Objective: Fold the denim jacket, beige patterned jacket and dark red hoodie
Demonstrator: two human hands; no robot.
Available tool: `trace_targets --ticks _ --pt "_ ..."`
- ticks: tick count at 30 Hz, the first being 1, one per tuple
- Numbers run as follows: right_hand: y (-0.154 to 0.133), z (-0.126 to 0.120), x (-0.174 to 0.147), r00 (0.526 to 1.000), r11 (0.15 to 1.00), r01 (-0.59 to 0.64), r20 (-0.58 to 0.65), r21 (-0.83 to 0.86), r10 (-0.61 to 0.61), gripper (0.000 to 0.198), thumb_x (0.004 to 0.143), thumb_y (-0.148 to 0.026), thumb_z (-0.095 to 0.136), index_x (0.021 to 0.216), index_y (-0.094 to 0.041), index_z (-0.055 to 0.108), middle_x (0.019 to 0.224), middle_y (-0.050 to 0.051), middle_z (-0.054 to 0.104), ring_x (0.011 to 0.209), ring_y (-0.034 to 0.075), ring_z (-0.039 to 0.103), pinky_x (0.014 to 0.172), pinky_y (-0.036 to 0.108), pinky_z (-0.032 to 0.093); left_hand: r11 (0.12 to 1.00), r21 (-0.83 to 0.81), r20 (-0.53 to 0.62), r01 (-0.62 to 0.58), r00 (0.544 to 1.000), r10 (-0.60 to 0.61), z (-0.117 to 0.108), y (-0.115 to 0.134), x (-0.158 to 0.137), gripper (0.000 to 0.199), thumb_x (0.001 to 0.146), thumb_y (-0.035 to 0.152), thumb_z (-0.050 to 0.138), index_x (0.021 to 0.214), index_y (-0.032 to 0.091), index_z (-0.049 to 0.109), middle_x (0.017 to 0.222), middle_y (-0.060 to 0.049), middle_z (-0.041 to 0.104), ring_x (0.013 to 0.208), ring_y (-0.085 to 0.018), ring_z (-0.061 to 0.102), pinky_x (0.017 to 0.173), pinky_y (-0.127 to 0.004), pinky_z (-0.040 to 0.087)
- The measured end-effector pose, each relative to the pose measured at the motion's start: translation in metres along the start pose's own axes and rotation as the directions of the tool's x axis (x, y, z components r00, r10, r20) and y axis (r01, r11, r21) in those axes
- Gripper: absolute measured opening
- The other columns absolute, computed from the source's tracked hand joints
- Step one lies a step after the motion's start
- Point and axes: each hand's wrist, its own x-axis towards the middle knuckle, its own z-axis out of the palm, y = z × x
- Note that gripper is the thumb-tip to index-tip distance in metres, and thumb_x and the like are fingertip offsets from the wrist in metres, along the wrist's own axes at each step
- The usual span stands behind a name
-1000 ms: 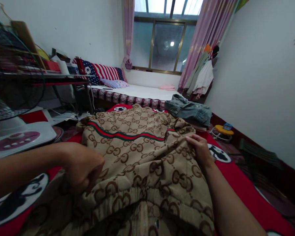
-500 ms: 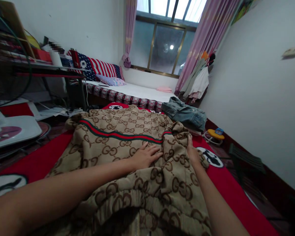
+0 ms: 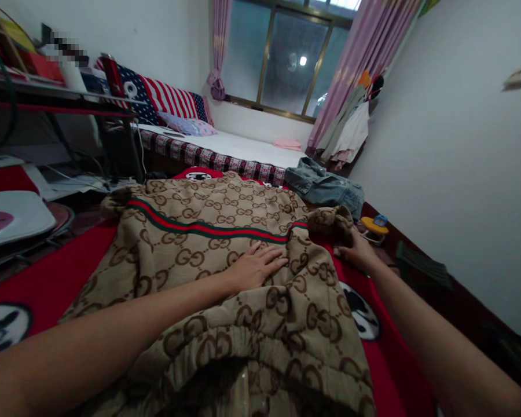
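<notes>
A tan jacket (image 3: 191,258) with a brown interlocking-letter pattern and a green-red-green stripe lies spread out in front of me, its gathered hem nearest to me. My left hand (image 3: 254,266) rests flat on the jacket's body, just below the stripe, fingers extended. At the right side, my right hand (image 3: 359,252) has hold of the bunched end of the jacket's sleeve (image 3: 330,220). Its thumb shows below the fabric; the other fingers are partly hidden. Under the jacket is a red cover (image 3: 65,269) with black-and-white round motifs.
Folded denim clothing (image 3: 325,188) lies beyond the sleeve. A bed (image 3: 243,149) stands under the window. To the left are a cluttered desk (image 3: 61,103) and a white chair seat (image 3: 17,214); to the right, a yellow stool (image 3: 374,226) and a dark green folding stool (image 3: 421,266).
My right hand has moved outward to the right with the sleeve end, uncovering more red cloth beside the jacket. My left hand stays pressed on the jacket. The view has tilted down slightly.
</notes>
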Motion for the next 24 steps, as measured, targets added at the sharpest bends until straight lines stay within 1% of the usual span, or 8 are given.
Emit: trace_targets --ticks 4,8,11,14,16,18,21,24 --pt "-0.040 -0.010 -0.035 0.977 0.966 0.191 0.125 -0.172 -0.171 0.076 0.067 -0.017 0.064 0.140 -0.014 0.043 0.151 0.020 0.033 0.138 0.035 0.036 0.111 0.050 0.034 0.998 -0.064 -0.007 -0.004 1.000 0.004 -0.003 0.001 0.000 0.071 0.090 0.057 0.049 0.148 0.019 0.035 0.155 -0.017 0.031 0.144 -0.032 0.024 0.116 -0.057 0.008" --pt "-0.077 -0.039 -0.083 0.801 0.856 0.509 0.312 0.094 -0.511 0.056 0.076 -0.015 0.054 0.131 -0.025 0.056 0.144 0.009 0.048 0.135 0.027 0.043 0.112 0.048 0.035 0.929 -0.371 -0.041 -0.002 0.999 -0.014 -0.020 0.005 -0.005 0.061 0.082 0.044 0.065 0.134 0.014 0.055 0.150 -0.019 0.040 0.140 -0.030 0.033 0.117 -0.047 0.019" --pt "-0.096 -0.073 -0.123 0.743 0.840 0.477 0.393 0.258 -0.542 0.040 0.084 -0.021 0.052 0.121 -0.032 0.064 0.132 0.007 0.059 0.126 0.028 0.052 0.107 0.049 0.042 0.710 -0.698 0.026 0.092 0.994 -0.103 -0.047 0.007 -0.020 0.044 0.086 0.044 0.057 0.116 0.013 0.066 0.130 -0.015 0.061 0.120 -0.024 0.056 0.102 -0.037 0.042" --pt "-0.110 -0.102 -0.163 0.665 0.844 0.457 0.523 0.280 -0.533 0.052 0.080 -0.031 0.066 0.131 -0.036 0.057 0.138 0.008 0.055 0.127 0.032 0.051 0.103 0.049 0.046 0.583 -0.767 0.253 0.268 0.961 -0.109 -0.086 0.013 -0.051 0.053 0.087 0.055 0.051 0.115 0.013 0.065 0.105 -0.010 0.070 0.094 -0.021 0.065 0.081 -0.031 0.051" --pt "-0.115 -0.108 -0.186 0.578 0.812 0.541 0.605 0.218 -0.548 0.071 0.071 -0.031 0.074 0.138 -0.037 0.051 0.145 0.008 0.048 0.130 0.035 0.048 0.102 0.049 0.048 0.687 -0.666 0.354 0.292 0.934 -0.054 -0.112 0.025 -0.076 0.062 0.079 0.061 0.060 0.124 0.018 0.061 0.109 -0.008 0.069 0.094 -0.022 0.064 0.078 -0.029 0.050" --pt "-0.114 -0.100 -0.203 0.548 0.776 0.613 0.628 0.148 -0.553 0.074 0.070 -0.024 0.071 0.140 -0.034 0.049 0.147 0.009 0.046 0.129 0.034 0.049 0.100 0.048 0.049 0.831 -0.503 0.386 0.237 0.922 -0.029 -0.128 0.044 -0.099 0.087 0.067 0.059 0.073 0.142 0.026 0.045 0.128 -0.007 0.061 0.108 -0.026 0.060 0.087 -0.031 0.048" --pt "-0.105 -0.075 -0.214 0.605 0.774 0.627 0.569 0.091 -0.557 0.061 0.073 -0.009 0.050 0.131 -0.025 0.057 0.134 0.012 0.058 0.119 0.026 0.058 0.095 0.041 0.053 0.963 -0.250 0.343 0.104 0.939 -0.012 -0.129 0.075 -0.121 0.097 0.065 0.040 0.077 0.150 0.026 0.031 0.133 -0.010 0.056 0.114 -0.029 0.056 0.093 -0.034 0.046" --pt "-0.103 -0.062 -0.207 0.643 0.800 0.594 0.546 0.087 -0.537 0.056 0.070 -0.003 0.038 0.114 -0.023 0.066 0.107 0.010 0.069 0.096 0.021 0.067 0.081 0.033 0.057 0.995 -0.090 0.309 0.035 0.951 -0.005 -0.122 0.089 -0.126 0.071 0.067 0.013 0.063 0.136 0.023 0.049 0.112 -0.009 0.065 0.099 -0.025 0.062 0.082 -0.031 0.048"
